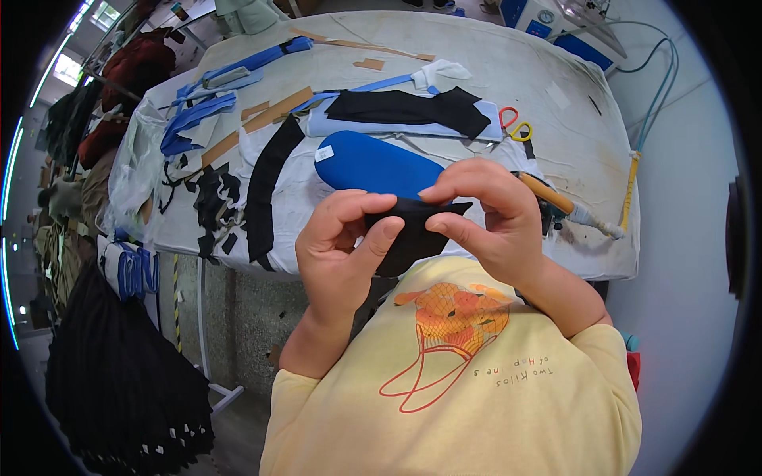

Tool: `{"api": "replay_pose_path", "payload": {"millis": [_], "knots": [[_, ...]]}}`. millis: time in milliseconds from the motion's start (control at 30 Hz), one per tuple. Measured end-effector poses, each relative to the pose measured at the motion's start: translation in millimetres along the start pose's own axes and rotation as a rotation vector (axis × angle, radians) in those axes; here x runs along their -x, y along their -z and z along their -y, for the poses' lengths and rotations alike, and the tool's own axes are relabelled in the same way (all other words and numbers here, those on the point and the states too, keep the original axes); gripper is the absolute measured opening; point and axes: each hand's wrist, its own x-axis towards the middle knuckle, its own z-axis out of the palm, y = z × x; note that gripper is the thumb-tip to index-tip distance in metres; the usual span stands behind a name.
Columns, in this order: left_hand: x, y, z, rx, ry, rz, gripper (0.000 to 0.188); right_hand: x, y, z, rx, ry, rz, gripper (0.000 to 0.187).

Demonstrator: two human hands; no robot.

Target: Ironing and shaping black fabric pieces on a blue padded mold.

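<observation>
A black piece of fabric [413, 238] is held up close to my chest, its upper edge stretched between both hands. My left hand [337, 238] pinches that edge at its left part between thumb and fingers. My right hand [496, 218] pinches it farther right, where a pointed corner sticks out past the fingers. Just beyond the hands lies a blue rounded board [381, 163] with a small white label, partly hidden by my right hand. Black fabric strips lie near it: a curved one [270, 190] to the left and a longer one [405, 107] behind.
Scissors [516, 125] with red and yellow handles lie at the right, near a wooden-handled tool [548, 193]. Black scraps [214, 198], blue strips [198, 119] and brown cardboard strips [278, 109] cover the table's left. Black garments [119, 381] hang at lower left; a hose [671, 87] runs at right.
</observation>
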Motion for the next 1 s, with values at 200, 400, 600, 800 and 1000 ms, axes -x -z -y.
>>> {"api": "replay_pose_path", "payload": {"millis": [200,400,600,800,1000], "knots": [[-13,2,-4,-0.451,-0.194,0.068,0.023,-5,3,0,0.135,0.012,0.035,0.017],[-24,2,-2,-0.624,-0.372,0.048,0.017,-6,2,-5,0.162,0.011,0.034,0.017],[-22,8,5,-0.579,-0.279,0.091,0.008,-10,2,-7,0.16,0.0,0.064,0.016],[-14,20,23,-0.328,-0.086,0.026,0.011,-10,-3,-11,0.13,0.005,0.076,0.013],[-3,34,19,-0.221,-0.153,-0.127,0.012,-4,-25,-7,-0.068,-0.168,0.174,0.013]]}}
